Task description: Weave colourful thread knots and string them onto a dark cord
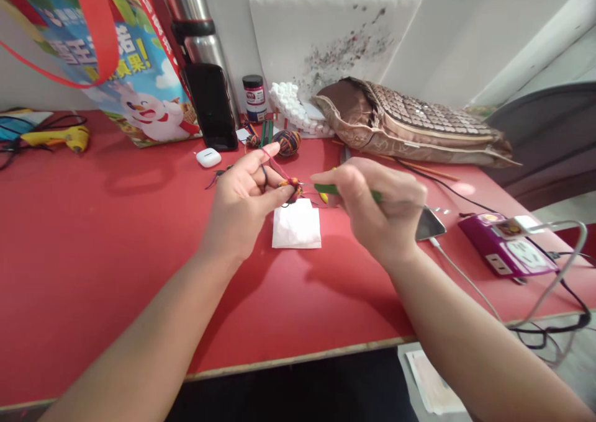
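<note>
Pinched between the thumb and fingers of my left hand (249, 195) is a small multicoloured crochet piece (292, 189). A strand of yarn (274, 161) runs from it up over my raised left index finger. My right hand (377, 208) is closed around the green handle of a crochet hook (326, 188), whose thin metal tip reaches the piece. Beneath the work lies a folded white tissue (297, 226). Just behind my left hand rests a ball of multicoloured yarn (287, 143). A small yellow item (323, 197) shows partly beside my right fingers.
On the red table (116, 254) stand a shopping bag (144, 93), a steel flask (198, 31), a black phone (213, 105) and a jar (254, 97). A brown beaded cushion (419, 124) lies at the back. At right, a charging phone (429, 223) and purple power strip (507, 245) trail cables.
</note>
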A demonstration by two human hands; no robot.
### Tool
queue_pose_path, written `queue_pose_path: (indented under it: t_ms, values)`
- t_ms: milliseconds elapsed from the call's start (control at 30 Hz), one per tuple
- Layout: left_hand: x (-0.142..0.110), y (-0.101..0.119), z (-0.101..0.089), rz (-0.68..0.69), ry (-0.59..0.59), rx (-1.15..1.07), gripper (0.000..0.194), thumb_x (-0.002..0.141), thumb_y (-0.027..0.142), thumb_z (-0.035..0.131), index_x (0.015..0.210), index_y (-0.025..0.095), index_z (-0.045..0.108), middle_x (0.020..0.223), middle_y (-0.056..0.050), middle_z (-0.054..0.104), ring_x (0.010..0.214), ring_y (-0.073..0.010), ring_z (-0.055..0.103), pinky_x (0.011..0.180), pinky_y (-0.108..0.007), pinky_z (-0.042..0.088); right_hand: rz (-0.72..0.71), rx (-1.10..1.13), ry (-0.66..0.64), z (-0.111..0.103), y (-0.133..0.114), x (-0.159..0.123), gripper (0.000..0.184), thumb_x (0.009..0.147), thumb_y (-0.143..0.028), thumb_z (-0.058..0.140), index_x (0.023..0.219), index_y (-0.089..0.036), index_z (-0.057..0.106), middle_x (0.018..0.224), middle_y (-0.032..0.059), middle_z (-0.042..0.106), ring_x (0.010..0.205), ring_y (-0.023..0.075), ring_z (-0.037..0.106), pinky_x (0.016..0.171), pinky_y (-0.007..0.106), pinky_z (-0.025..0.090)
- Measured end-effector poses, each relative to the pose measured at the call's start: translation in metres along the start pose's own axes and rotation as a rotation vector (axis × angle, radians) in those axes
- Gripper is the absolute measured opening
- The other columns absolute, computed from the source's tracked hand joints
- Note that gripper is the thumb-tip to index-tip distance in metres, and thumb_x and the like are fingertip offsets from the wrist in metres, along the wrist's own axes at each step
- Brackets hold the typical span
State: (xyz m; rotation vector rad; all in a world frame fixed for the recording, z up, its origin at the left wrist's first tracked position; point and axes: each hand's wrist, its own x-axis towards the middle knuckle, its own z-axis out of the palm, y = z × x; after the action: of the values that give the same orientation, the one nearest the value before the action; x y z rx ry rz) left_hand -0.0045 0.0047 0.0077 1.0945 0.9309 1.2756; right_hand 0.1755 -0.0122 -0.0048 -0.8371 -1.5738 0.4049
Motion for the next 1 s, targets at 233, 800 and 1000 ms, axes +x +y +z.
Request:
queue_pose_path:
  t_ms: [233,800,1000]
  values:
    - [0.007,0.007,-0.002,-0.380,0.033,-0.320,0.041,0.066,-0.006,0.076,0.101,0.014,0.075,0.071,0.002,0.065,0.062,-0.0096,0.061,0.059,-0.021,0.052,-0.551,-0.275,-0.183,0.010,0.020,-0.007,0.025,0.105,-0.028,0.066,0.127,-0.020,0.073,0.092,0.0066,0.072,0.078,0.0169,0.068,0.072,0.030,0.059]
    - [0.003,-0.007,-0.009,0.290,-0.061,0.302,0.056,0.078,0.012,0.074,0.133,0.022,0.072,0.075,0.001,0.066,0.067,-0.0135,0.055,0.065,-0.029,0.049,-0.408,-0.237,-0.074,0.017,-0.003,-0.011,0.012,0.101,-0.010,0.061,0.101,-0.015,0.072,0.083,0.0075,0.072,0.070,0.0169,0.066,0.064,0.029,0.052]
    - [0.004,-0.006,-0.010,0.259,-0.088,0.375,0.053,0.077,0.009,0.073,0.128,0.022,0.075,0.072,0.003,0.062,0.061,-0.0117,0.049,0.065,-0.029,0.048,-0.088,-0.153,-0.091,0.003,-0.009,-0.002,0.028,0.102,-0.024,0.064,0.075,-0.019,0.069,0.064,0.0017,0.063,0.057,0.0128,0.055,0.057,0.029,0.044]
